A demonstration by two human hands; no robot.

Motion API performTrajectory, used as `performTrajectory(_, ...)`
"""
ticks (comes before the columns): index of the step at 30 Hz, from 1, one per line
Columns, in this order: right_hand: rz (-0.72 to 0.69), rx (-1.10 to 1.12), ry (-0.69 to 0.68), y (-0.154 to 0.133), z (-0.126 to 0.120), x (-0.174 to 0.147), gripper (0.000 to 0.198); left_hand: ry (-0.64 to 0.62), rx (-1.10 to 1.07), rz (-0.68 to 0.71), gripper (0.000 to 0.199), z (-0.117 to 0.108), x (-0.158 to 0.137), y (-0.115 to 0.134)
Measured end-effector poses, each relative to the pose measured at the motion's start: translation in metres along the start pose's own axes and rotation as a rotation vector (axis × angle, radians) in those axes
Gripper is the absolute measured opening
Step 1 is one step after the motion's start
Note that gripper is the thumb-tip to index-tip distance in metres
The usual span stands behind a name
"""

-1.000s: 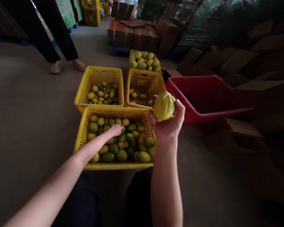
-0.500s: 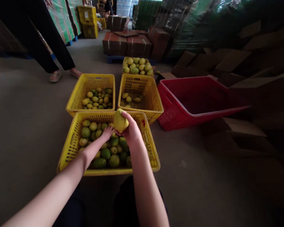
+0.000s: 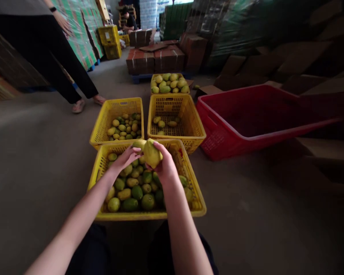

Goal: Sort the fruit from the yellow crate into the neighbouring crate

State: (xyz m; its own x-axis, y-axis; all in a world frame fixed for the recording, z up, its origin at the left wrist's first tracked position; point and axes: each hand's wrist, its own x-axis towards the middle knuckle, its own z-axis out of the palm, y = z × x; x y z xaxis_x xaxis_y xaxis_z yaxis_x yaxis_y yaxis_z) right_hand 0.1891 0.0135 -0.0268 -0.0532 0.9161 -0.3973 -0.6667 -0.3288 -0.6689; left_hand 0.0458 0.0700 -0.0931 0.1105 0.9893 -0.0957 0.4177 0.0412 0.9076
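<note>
My right hand [image 3: 165, 164] is closed round a large yellow lemon [image 3: 152, 153], held upright above the near yellow crate [image 3: 150, 216]. Just left of it, my left hand [image 3: 129, 157] grips a second, greener lemon [image 3: 138, 144] between thumb and fingers. The two lemons are side by side, the yellow one partly in front of the other. Below both hands, green and yellow lemons [image 3: 137, 192] lie in the near crate, some hidden by my forearms.
Beyond stand a left crate [image 3: 93, 128] of small lemons, a right crate [image 3: 199, 121] with several lemons, and a full far crate [image 3: 170, 93]. A red basket [image 3: 218, 139] stands at right. Another person's legs [image 3: 63, 65] are at upper left; cardboard boxes [image 3: 169, 61] sit behind.
My left hand has lifted out of the near crate with a lemon, beside the one in my right hand. The view has tilted up slightly, and the other person's hand now shows.
</note>
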Motion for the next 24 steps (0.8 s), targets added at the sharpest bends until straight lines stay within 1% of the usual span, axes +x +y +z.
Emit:
performTrajectory(1,0.006,0.005,0.013,-0.002,0.000,-0.002,0.028,-0.024,-0.065,-0.005,0.049,-0.008,-0.008,0.004)
performTrajectory(3,0.013,0.027,0.026,-0.006,0.000,-0.005,0.029,-0.064,-0.301,-0.021,0.029,-0.022,-0.023,0.007)
performTrajectory(4,0.013,0.040,0.029,-0.007,0.000,-0.006,0.029,-0.057,-0.444,-0.033,0.030,-0.026,-0.031,0.005)
performTrajectory(6,0.014,0.036,0.045,-0.005,-0.001,-0.008,0.029,-0.002,-0.688,-0.056,0.050,-0.032,-0.041,0.001)
performTrajectory(7,0.010,0.012,0.058,-0.003,-0.001,-0.008,0.030,0.030,-0.759,-0.067,0.058,-0.033,-0.045,-0.002)
performTrajectory(9,-0.019,-0.074,0.060,0.001,-0.003,-0.008,0.031,0.073,-0.789,-0.083,0.064,-0.034,-0.049,-0.006)
performTrajectory(12,-0.080,-0.187,-0.002,0.009,-0.006,-0.006,0.037,0.092,-0.817,-0.117,0.063,-0.032,-0.052,-0.008)
performTrajectory(13,-0.088,-0.204,-0.021,0.011,-0.006,-0.005,0.041,0.101,-0.837,-0.142,0.061,-0.031,-0.053,-0.009)
performTrajectory(15,-0.087,-0.234,-0.026,0.015,-0.006,-0.001,0.047,0.130,-0.855,-0.243,0.057,-0.029,-0.054,-0.012)
performTrajectory(17,-0.072,-0.308,-0.008,0.019,-0.005,0.004,0.046,0.170,-0.837,-0.380,0.055,-0.028,-0.052,-0.016)
performTrajectory(19,-0.024,-0.417,0.000,0.026,-0.003,0.009,0.045,0.187,-0.810,-0.482,0.058,-0.028,-0.049,-0.020)
performTrajectory(20,0.006,-0.471,-0.008,0.029,-0.002,0.011,0.045,0.182,-0.803,-0.502,0.060,-0.028,-0.047,-0.022)
performTrajectory(22,0.045,-0.554,-0.040,0.036,0.000,0.014,0.046,0.164,-0.795,-0.498,0.063,-0.028,-0.045,-0.026)
performTrajectory(24,0.055,-0.593,-0.065,0.041,0.002,0.016,0.047,0.163,-0.804,-0.490,0.061,-0.029,-0.045,-0.029)
